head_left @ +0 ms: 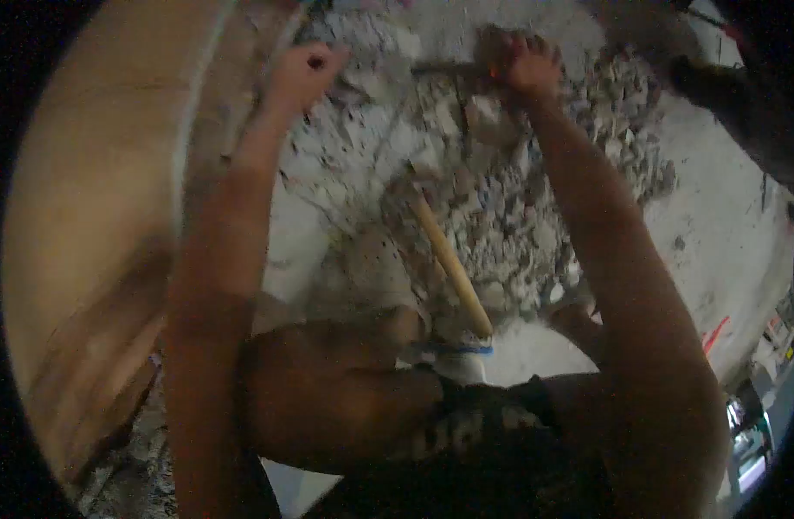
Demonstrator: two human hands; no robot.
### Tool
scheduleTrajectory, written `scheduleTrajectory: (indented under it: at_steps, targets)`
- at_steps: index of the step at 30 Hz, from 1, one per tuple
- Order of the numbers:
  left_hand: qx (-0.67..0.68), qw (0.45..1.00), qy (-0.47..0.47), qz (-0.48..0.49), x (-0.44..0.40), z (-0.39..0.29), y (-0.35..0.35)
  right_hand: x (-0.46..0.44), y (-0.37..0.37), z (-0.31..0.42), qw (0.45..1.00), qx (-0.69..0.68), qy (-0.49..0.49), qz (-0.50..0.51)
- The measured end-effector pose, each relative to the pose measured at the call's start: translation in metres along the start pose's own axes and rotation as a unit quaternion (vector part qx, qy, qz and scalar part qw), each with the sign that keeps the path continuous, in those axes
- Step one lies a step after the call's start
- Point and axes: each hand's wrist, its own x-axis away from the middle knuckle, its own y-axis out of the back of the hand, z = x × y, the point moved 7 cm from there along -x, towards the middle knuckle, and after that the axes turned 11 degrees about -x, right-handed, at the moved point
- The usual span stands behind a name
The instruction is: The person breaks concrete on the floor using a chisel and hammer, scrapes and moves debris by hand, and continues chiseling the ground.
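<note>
My left hand [308,73] is at the upper left, over pale broken rubble, its fingers curled round with a dark gap in the middle; what it holds, if anything, is too blurred to tell. At the top right of centre, my right hand [528,67] lies over the end of a dark, bar-like piece [453,67], with its fingers bent around it. Between my arms a tool with a light wooden handle [453,264] rests on the debris, its head end pointing away from me.
Broken chips and stones [518,225] cover the pale floor [708,233]. A tan curved surface [102,164] stands on the left. A dark shape [743,112] is at the upper right, with a red strip [717,334] lower down. My legs and feet are near the handle.
</note>
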Motion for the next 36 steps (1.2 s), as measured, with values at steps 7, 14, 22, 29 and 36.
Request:
scheduleTrajectory:
  at_steps: [7, 14, 22, 29, 36]
  targets:
    - [0.08, 0.992, -0.083, -0.049, -0.024, -0.035, 0.028, -0.038, -0.015, -0.008, 0.996, 0.076, 0.008, 0.037]
    - [0.072, 0.992, -0.105, -0.024, -0.011, -0.033, -0.003, -0.024, 0.019, 0.026, 0.951, -0.045, 0.061, 0.298]
    - [0.028, 0.996, -0.059, -0.067, -0.011, 0.007, -0.001, -0.033, -0.009, 0.052, 0.924, 0.054, -0.012, 0.377]
    - [0.063, 0.989, -0.057, -0.125, -0.018, -0.001, 0.027, -0.047, 0.036, 0.086, 0.916, 0.055, -0.015, 0.397]
    - [0.09, 0.986, -0.047, -0.132, -0.027, -0.054, 0.073, -0.029, 0.111, 0.166, 0.903, 0.068, 0.07, 0.418]
